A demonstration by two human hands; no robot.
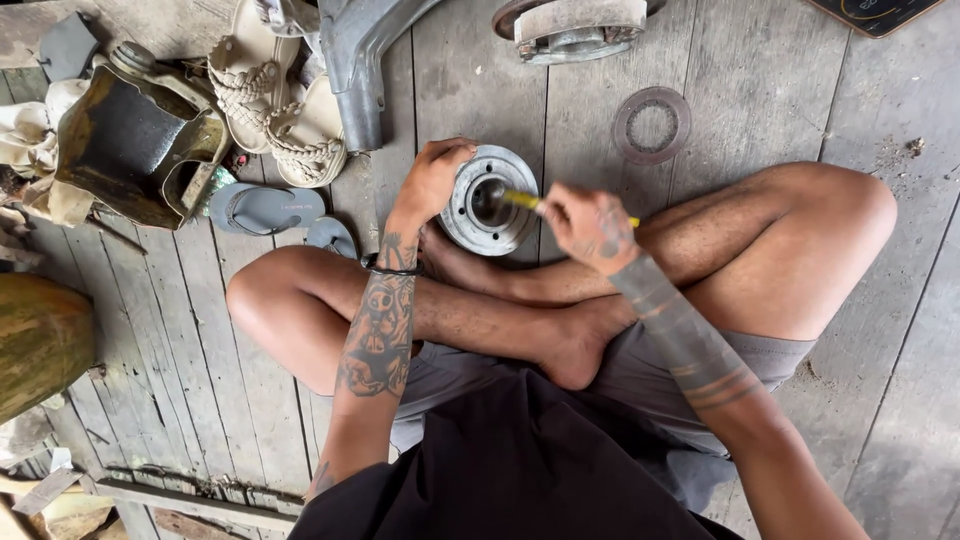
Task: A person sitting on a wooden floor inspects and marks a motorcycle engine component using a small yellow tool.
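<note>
Gripping a round metal hub [488, 200], the left hand [432, 180] steadies it while the right hand [585, 225] holds a yellow tool [522, 200].

The round grey metal hub [489, 200] lies flat on the wooden floor, open bore upward – a yellow-handled tool [522, 200] pokes into it.

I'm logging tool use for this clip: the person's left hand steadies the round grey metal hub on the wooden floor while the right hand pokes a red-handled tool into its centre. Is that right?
Not quite: the handle is yellow, not red. The head view shows the left hand steadying the round grey metal hub on the wooden floor while the right hand pokes the yellow-handled tool into its centre.
</note>
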